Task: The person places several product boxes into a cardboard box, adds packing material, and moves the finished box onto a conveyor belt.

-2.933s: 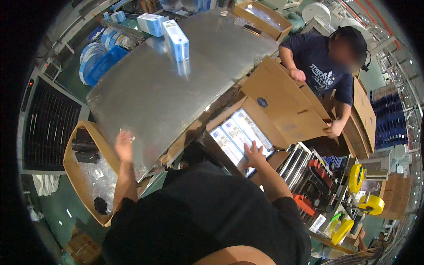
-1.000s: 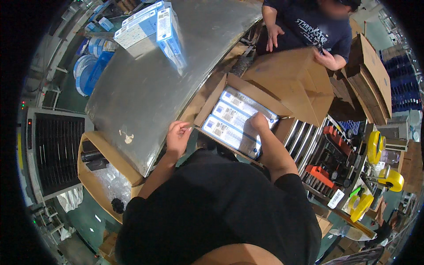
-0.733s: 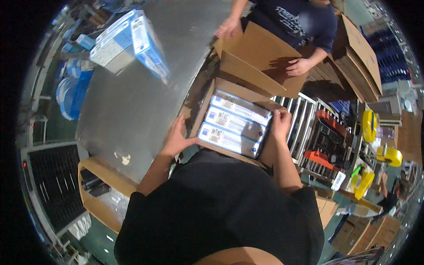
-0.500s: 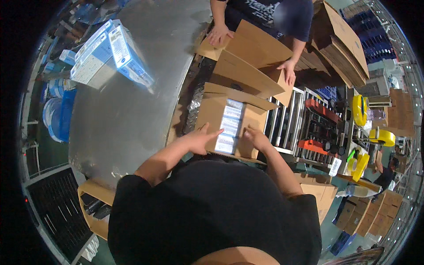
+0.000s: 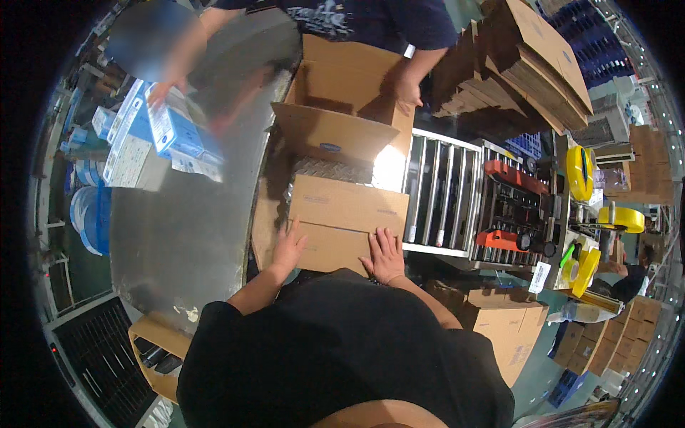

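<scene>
In front of me sits a cardboard box (image 5: pixel 348 210) with its top flaps folded down, leaving a narrow seam between them. My right hand (image 5: pixel 386 255) lies flat on the near flap at its right part, fingers spread. At the box's left edge rests my left hand (image 5: pixel 289 246), fingers stretched along the side and corner. Just beyond is a second cardboard box (image 5: pixel 335 128), its flaps standing up. A co-worker's hand (image 5: pixel 408 93) holds that box's right side. Their other hand (image 5: pixel 165 91) touches the blue and white cartons (image 5: pixel 168 132) on the metal table.
The metal table (image 5: pixel 193 242) spans my left. To the right runs a roller conveyor (image 5: pixel 442 192) into a taping machine with red parts (image 5: pixel 514 178). Flattened cardboard (image 5: pixel 531 64) is stacked at far right, near yellow tape rolls (image 5: pixel 579 173). Another carton (image 5: pixel 506 328) stands at lower right.
The near box's flaps have come down over the blue and white packs inside, and my hands now rest on it. The co-worker has leaned left, one hand moving from the far box to the cartons.
</scene>
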`<state>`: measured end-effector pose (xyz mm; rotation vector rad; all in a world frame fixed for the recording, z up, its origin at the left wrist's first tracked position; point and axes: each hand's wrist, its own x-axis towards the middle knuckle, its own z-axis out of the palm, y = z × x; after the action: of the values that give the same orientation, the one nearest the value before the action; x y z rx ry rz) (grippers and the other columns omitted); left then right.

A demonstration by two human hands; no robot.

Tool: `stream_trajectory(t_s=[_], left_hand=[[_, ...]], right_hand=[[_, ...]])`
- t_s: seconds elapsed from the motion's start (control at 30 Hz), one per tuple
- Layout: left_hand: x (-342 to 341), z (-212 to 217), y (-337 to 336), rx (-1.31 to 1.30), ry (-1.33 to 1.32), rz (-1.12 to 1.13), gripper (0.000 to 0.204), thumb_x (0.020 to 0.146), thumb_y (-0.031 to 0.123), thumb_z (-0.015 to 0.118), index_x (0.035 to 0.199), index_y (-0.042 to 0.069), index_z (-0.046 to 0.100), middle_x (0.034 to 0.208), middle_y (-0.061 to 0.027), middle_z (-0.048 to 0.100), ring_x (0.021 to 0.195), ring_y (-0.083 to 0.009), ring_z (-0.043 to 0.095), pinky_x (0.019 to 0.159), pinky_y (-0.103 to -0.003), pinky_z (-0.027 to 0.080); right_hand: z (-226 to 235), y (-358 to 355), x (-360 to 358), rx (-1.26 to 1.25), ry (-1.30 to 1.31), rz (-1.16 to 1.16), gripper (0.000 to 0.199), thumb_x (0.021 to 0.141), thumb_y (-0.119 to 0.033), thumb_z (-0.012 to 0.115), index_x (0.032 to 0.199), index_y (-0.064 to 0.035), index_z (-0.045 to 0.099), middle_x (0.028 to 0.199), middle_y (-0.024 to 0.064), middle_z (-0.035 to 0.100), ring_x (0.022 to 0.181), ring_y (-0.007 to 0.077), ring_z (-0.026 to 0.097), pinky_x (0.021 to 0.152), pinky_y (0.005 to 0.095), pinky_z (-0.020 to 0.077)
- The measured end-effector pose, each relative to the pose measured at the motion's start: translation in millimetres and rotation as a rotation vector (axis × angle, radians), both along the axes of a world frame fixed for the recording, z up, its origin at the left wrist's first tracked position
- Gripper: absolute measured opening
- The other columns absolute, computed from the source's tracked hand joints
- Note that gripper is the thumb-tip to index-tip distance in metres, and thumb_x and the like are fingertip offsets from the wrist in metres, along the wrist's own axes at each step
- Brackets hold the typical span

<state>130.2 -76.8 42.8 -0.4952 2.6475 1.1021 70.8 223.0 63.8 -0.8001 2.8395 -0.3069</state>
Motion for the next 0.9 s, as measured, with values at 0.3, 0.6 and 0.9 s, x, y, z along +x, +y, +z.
stream_trajectory(t_s=[0.3,0.6,0.9], left_hand=[[-31,-12,146,0.01,0.09,-0.077,0.111,0.073,0.023,0.079,0.15,0.009,0.0,0.139,-0.0312,0.035,0.124,-0.0428,0.045,0.101,-0.045,0.041],[-201,-14,356,0.165,0.012,-0.336,0.137,0.058,0.022,0.089,0.149,0.01,-0.013,0.144,-0.0352,0.023,0.136,-0.044,0.026,0.112,-0.044,0.028],[-290,-3,499,0.29,-0.03,-0.463,0.137,0.058,0.022,0.089,0.149,0.008,-0.013,0.145,-0.03,0.02,0.136,-0.0392,0.025,0.113,-0.042,0.026]], right_hand=[[10,104,-90,-0.093,-0.045,-0.056,0.076,0.087,-0.056,0.051,0.143,-0.0068,0.035,0.152,0.0092,0.03,0.143,0.0266,0.02,0.116,0.0507,0.0117],[-7,285,-185,0.032,0.017,-0.321,0.078,0.09,-0.06,0.042,0.15,-0.0143,0.024,0.157,0.0029,0.018,0.146,0.0209,0.01,0.117,0.0507,0.0028],[18,410,-225,0.075,-0.015,-0.591,0.077,0.089,-0.057,0.045,0.15,-0.0137,0.025,0.157,0.0041,0.02,0.146,0.0238,0.012,0.117,0.0508,0.0086]])
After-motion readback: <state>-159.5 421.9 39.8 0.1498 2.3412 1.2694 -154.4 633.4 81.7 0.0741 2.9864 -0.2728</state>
